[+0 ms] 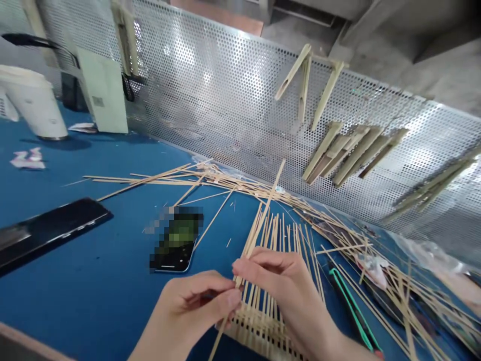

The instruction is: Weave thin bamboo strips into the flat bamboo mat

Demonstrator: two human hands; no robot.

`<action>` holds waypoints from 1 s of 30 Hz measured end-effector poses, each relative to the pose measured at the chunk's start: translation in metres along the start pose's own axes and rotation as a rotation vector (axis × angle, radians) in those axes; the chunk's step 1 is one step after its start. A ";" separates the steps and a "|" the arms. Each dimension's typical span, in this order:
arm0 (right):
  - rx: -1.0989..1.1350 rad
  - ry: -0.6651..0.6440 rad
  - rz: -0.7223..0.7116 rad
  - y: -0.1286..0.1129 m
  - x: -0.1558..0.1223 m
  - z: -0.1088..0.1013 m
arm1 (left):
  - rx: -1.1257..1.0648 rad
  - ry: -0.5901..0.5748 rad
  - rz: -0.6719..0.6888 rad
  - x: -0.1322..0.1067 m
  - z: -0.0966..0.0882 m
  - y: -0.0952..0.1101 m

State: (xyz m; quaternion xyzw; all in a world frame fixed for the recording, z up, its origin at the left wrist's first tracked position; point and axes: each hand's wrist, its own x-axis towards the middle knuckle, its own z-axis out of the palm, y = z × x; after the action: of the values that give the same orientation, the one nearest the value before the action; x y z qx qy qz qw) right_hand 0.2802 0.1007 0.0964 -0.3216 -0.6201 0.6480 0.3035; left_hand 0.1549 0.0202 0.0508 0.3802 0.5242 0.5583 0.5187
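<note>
My left hand is closed, its thumb and fingers pinching a thin bamboo strip low down, at the left edge of a woven bamboo piece. Just above it my right hand also pinches the strip, fingertips close to the left thumb. The strip slants up and away to the right, and its lower end sticks out below my left hand. Several upright strips of the woven piece fan out beyond my right hand, which covers part of the weave. Where exactly the strip meets the weave is hidden by my fingers.
Loose bamboo strips lie across the back and right of the blue table. A phone and a dark flat case are on the left, a white cup behind. A green-edged tool lies right. A perforated metal panel stands behind.
</note>
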 end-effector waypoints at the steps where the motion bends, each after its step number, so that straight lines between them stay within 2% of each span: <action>1: -0.012 0.011 0.007 0.000 0.000 -0.001 | 0.018 0.002 0.020 0.000 -0.001 -0.002; 4: -0.053 0.067 0.018 -0.001 0.002 -0.003 | 0.037 0.008 0.051 -0.001 -0.001 -0.008; 10: -0.085 0.163 -0.012 -0.011 0.008 -0.011 | 0.047 -0.050 0.052 -0.004 0.000 -0.022; 16: -0.049 0.219 -0.053 -0.017 0.015 -0.021 | 0.043 -0.065 0.043 -0.004 0.000 -0.026; 19: -0.021 0.201 -0.044 -0.017 0.016 -0.025 | -0.121 -0.102 -0.006 -0.005 0.004 -0.023; 24: -0.042 0.140 -0.034 -0.013 0.015 -0.023 | -0.498 -0.246 -0.200 -0.009 0.011 -0.018; 27: -0.173 0.126 -0.071 -0.009 0.012 -0.029 | -0.551 -0.253 -0.244 -0.011 0.009 -0.018; 29: -0.421 0.142 -0.099 -0.001 0.009 -0.047 | -0.504 -0.195 -0.210 -0.010 0.002 -0.019; 30: -0.624 0.174 -0.087 0.006 0.007 -0.062 | -0.463 -0.160 -0.190 -0.010 -0.003 -0.020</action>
State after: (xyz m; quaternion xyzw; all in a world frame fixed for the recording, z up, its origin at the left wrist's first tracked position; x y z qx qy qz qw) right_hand 0.3252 0.1433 0.0892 -0.4265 -0.7738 0.3831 0.2694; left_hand 0.1578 0.0082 0.0318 0.2433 0.3730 0.5805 0.6816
